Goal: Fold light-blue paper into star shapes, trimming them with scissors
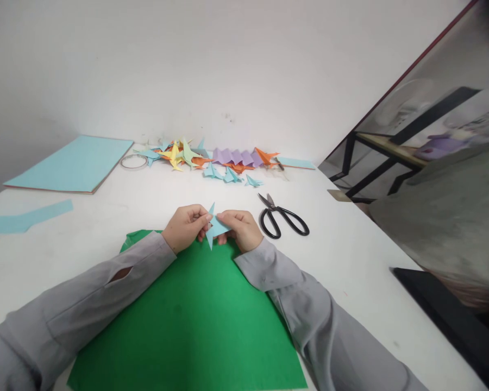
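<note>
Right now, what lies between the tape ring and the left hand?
Only bare white table separates tape ring and left hand, in the head view.

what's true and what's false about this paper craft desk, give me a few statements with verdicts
1. The left hand and the right hand both pinch a small blue folded paper. True.
2. Black scissors lie on the white table to the right of the hands. True.
3. A red sheet lies under the forearms. False: the sheet there is a green sheet.
4. The tape roll sits on top of the blue paper stack. False: it lies on the table beside the stack.
5. Folded paper figures in several colours lie near the wall. True.
</note>
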Demonstrator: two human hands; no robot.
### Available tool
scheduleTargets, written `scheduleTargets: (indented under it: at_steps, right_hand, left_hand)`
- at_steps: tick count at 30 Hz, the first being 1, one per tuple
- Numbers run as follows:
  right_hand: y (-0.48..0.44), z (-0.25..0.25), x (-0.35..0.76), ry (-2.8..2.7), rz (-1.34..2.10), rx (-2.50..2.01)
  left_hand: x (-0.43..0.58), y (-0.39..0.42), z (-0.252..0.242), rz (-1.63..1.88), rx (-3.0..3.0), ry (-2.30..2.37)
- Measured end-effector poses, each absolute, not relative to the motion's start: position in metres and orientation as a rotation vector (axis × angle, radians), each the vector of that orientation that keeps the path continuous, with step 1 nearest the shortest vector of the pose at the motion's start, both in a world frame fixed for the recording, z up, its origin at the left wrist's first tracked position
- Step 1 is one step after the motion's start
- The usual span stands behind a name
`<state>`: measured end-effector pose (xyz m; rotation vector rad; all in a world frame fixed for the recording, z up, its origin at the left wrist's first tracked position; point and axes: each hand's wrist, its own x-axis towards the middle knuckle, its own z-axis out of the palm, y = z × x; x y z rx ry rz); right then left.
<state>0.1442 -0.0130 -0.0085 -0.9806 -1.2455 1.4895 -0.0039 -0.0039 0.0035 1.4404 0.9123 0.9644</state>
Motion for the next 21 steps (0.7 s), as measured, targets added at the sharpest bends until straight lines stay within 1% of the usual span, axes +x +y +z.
scheduleTargets:
  at_steps: [7, 21]
  right_hand:
    - [-0.0128, -0.0085, 0.1449, -1.27, 1.52, -0.989]
    - [-0.0144, -0.0079, 0.1432, -1.324, 1.459, -1.03]
  left_hand:
    - [-0.0034, -0.0049, 0.0038, 0.966, 1.45, 0.925]
    - [-0.0023, -0.0047, 0.0029, 0.962, 1.406, 0.963]
